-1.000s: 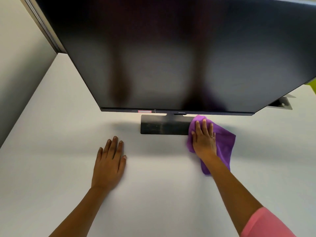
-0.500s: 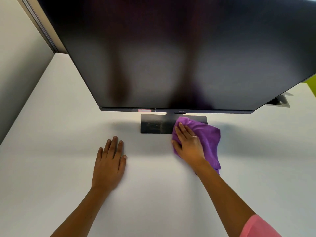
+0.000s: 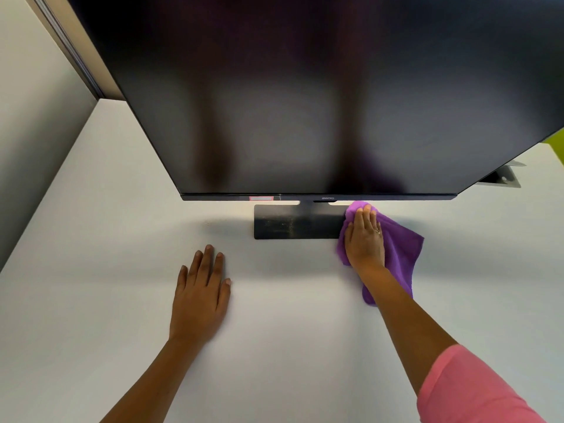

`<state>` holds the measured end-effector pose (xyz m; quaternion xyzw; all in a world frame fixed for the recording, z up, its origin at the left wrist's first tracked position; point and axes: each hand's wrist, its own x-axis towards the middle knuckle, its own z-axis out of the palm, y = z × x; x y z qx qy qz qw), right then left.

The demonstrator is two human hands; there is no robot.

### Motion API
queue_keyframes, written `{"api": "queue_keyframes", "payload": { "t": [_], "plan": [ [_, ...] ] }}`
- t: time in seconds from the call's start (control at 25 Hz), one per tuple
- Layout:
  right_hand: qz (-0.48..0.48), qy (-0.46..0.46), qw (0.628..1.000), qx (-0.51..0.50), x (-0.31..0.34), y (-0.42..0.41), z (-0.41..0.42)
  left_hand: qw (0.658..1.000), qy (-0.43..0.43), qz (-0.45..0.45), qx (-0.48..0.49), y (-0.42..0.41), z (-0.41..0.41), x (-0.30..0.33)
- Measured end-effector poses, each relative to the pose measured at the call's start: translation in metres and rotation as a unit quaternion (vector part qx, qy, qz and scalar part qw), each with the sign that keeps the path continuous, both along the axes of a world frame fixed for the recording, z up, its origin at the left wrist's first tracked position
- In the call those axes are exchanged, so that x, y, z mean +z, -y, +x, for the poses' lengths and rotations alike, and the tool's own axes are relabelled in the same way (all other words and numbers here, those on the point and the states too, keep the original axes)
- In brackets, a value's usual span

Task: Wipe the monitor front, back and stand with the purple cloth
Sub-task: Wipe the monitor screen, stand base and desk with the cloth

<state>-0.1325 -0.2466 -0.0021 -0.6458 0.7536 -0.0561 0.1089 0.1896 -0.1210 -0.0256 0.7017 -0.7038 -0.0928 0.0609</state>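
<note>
A large black monitor [image 3: 305,102] with a dark screen fills the upper part of the view. Its flat black stand base [image 3: 293,222] lies on the white table [image 3: 91,270] below the bottom bezel, dusty streaks on its surface. My right hand [image 3: 364,239] presses flat with straight fingers on the purple cloth [image 3: 399,248], which covers the base's right end and spreads onto the table. My left hand [image 3: 203,296] rests flat on the table, left of and nearer than the base, holding nothing.
A grey wall [image 3: 27,117] runs along the table's left side. Behind the monitor's right corner sits a small grey bracket-like object [image 3: 500,178], and a yellow-green patch [image 3: 557,148] shows at the far right edge.
My right hand slid the cloth left across the base half a second ago, then back to the base's right end. My left hand stayed in place.
</note>
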Motion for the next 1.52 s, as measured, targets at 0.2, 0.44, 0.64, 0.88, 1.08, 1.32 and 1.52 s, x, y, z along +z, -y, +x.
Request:
{"api": "queue_keyframes", "payload": {
  "t": [0.2, 0.44, 0.64, 0.88, 1.08, 1.32, 1.52],
  "plan": [
    [0.061, 0.007, 0.976, 0.207, 0.01, -0.035, 0.031, 1.0, 0.002, -0.004, 0.0, 0.0, 0.001, -0.002],
    [0.078, -0.124, 0.966, 0.214, 0.007, -0.034, 0.001, 1.0, 0.004, -0.004, -0.001, 0.0, 0.0, -0.001],
    [0.053, -0.045, 0.992, 0.102, -0.001, -0.03, 0.01, 1.0, -0.001, -0.006, 0.001, 0.0, 0.0, 0.0],
    [0.0, 0.038, 0.988, 0.147, 0.005, -0.002, 0.073, 1.0, 0.003, -0.009, -0.002, 0.0, -0.001, 0.001],
    [0.01, -0.029, 0.955, 0.294, -0.005, -0.022, 0.102, 1.0, 0.006, -0.006, -0.002, 0.001, -0.001, 0.003],
    [0.021, -0.038, 0.99, 0.135, -0.004, -0.028, 0.055, 1.0, -0.001, -0.008, 0.004, 0.001, -0.001, 0.0],
    [-0.038, 0.045, 0.99, 0.127, -0.007, -0.004, 0.107, 1.0, 0.005, -0.008, 0.004, 0.0, 0.0, -0.001]
  ]
}}
